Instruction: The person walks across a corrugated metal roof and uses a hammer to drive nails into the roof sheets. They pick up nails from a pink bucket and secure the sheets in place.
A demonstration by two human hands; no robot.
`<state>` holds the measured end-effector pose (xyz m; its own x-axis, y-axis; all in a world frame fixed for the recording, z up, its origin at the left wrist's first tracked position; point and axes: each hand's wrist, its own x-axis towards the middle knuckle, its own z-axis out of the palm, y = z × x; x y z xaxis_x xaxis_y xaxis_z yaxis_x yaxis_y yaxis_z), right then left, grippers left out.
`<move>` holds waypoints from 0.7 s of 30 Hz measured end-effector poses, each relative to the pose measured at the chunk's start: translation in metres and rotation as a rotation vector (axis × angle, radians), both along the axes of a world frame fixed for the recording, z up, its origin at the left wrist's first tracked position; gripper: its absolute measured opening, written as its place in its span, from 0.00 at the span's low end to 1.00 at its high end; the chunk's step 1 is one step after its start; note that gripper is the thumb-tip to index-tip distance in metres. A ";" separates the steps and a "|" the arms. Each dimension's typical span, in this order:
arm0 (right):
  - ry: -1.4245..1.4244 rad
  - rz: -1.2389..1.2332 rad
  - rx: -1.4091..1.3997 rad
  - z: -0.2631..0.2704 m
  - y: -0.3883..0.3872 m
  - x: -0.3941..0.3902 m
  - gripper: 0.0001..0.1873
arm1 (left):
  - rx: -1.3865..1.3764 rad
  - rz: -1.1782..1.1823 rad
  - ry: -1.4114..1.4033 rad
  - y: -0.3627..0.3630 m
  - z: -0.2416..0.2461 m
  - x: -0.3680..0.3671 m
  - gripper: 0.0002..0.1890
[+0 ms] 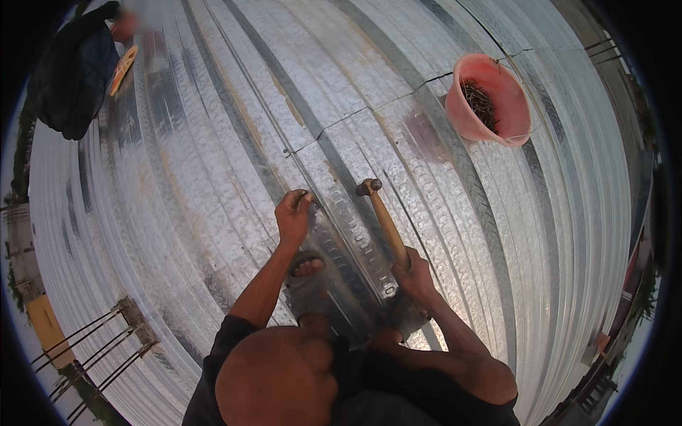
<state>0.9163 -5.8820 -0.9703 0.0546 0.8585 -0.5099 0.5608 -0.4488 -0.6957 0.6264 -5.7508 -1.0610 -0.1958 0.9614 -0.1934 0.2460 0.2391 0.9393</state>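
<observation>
My left hand (293,212) is just above the ribbed metal decking (229,175), thumb and forefinger pinched on a small dark piece (304,193). It looks like a nail, but most of it is hidden by the fingers. In my right hand (415,278) is a ball-peen hammer (388,219), gripped low on its wooden handle. The hammer's head is raised over the decking, to the right of my left hand. A seam between two sheets runs lengthwise between my hands. My feet, in open-toed footwear, rest on the sheets below them.
A pink plastic bucket (514,104) holding several nails stands at the upper right. A thin dark wire (367,108) crosses the sheets. Another person in dark clothes (74,74) crouches at the upper left. Rebar (93,341) sticks out from a concrete stub at the lower left.
</observation>
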 end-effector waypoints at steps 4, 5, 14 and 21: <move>0.036 0.075 0.043 0.008 0.004 -0.012 0.28 | 0.009 -0.016 -0.007 0.002 -0.006 -0.001 0.10; 0.025 0.090 0.039 0.014 0.009 -0.015 0.27 | -0.030 -0.016 -0.004 0.001 -0.005 -0.001 0.11; 0.048 0.269 0.213 0.076 0.041 -0.056 0.26 | 0.061 -0.067 0.136 -0.010 -0.008 -0.002 0.10; -0.237 0.435 0.094 -0.001 0.037 -0.060 0.26 | -0.024 -0.115 0.252 -0.013 -0.007 0.003 0.10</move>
